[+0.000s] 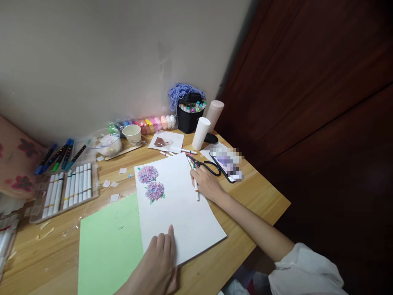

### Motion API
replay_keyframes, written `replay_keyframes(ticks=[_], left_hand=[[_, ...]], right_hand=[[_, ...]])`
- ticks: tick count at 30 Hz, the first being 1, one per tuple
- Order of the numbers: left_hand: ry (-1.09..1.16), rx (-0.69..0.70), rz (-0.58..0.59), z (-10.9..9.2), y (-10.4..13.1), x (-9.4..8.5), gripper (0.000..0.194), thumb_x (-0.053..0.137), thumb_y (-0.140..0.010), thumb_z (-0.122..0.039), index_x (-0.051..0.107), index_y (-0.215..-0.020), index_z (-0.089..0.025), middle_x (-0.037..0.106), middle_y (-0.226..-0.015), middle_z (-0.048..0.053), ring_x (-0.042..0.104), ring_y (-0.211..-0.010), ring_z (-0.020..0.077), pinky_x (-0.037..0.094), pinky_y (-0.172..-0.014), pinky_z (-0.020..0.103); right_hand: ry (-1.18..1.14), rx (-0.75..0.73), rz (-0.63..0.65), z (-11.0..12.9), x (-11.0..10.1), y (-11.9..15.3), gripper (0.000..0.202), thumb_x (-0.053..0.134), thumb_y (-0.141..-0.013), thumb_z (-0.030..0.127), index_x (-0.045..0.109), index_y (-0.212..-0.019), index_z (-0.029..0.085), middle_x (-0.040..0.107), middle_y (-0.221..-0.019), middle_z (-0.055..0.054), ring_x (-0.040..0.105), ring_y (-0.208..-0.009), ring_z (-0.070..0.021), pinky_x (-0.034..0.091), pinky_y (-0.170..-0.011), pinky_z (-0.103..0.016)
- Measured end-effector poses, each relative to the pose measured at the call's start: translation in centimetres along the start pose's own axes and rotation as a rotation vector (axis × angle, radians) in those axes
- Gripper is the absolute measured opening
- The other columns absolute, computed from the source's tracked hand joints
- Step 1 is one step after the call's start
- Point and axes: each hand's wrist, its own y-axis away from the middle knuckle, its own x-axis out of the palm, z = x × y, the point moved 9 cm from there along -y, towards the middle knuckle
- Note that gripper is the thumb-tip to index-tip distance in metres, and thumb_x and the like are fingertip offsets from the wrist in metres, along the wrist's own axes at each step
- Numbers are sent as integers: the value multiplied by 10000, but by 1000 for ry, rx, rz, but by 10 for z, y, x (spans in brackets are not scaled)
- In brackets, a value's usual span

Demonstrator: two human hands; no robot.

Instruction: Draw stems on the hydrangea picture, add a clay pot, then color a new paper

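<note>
A white sheet [184,213] lies on the wooden table, with two purple and pink flower heads with green leaves [147,174] at its upper left. My left hand [162,250] rests on the sheet's lower edge, index finger stretched out and the other fingers curled, holding nothing. At the sheet's right edge my right hand [204,182] is closed around a white marker [196,189], which points down toward me. Black-handled scissors [211,167] lie just beyond that hand. A green sheet [110,246] is to the left, touching the white one.
An open marker case [69,190] stands at the left, near paper scraps [114,198]. Farther back are a paper cup [132,134], a clear bowl [107,143], a black marker bag [188,119] and two upright cylinders [201,134]. A phone [225,166] lies at the right.
</note>
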Motion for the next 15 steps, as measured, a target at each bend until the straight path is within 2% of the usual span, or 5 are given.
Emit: replay_keyframes(ticks=[3,7,11,13,15], left_hand=[[-135,39,20,1,8,7,528,500,-773,-206,532,-1269,-30,583,-782,141,406,-621,214,298,-526,333],[-177,-78,65,8,26,16,518,500,-766,-180,539,-1256,-18,559,-748,129,420,-629,222,313,-512,334],[-153,-135,97,9,48,11,505,491,-762,-156,545,-1247,-25,589,-857,160,451,-674,233,352,-549,350],[-93,-142,130,11,57,6,513,488,-773,-159,518,-1270,-36,593,-910,164,460,-701,234,361,-571,353],[44,-189,159,19,63,2,519,501,-803,-230,485,-1289,-46,587,-949,161,473,-754,240,376,-614,359]], right_hand=[[-11,3,-19,0,-3,2,128,493,-828,87,526,-769,195,586,-783,-76,483,-794,-231,363,-661,-313],[-148,30,-81,-2,-12,5,90,456,-896,201,544,-890,183,603,-835,-83,530,-817,-228,411,-705,-322],[-668,92,-117,2,-17,1,223,369,-943,301,529,-1071,213,597,-830,-48,562,-733,-187,445,-696,-319],[-963,77,-69,16,-11,-9,249,344,-945,342,511,-1089,226,590,-813,-32,569,-735,-174,458,-701,-314],[-1204,37,6,36,-2,-25,211,392,-920,363,502,-1033,223,599,-815,-27,579,-771,-171,466,-711,-309]])
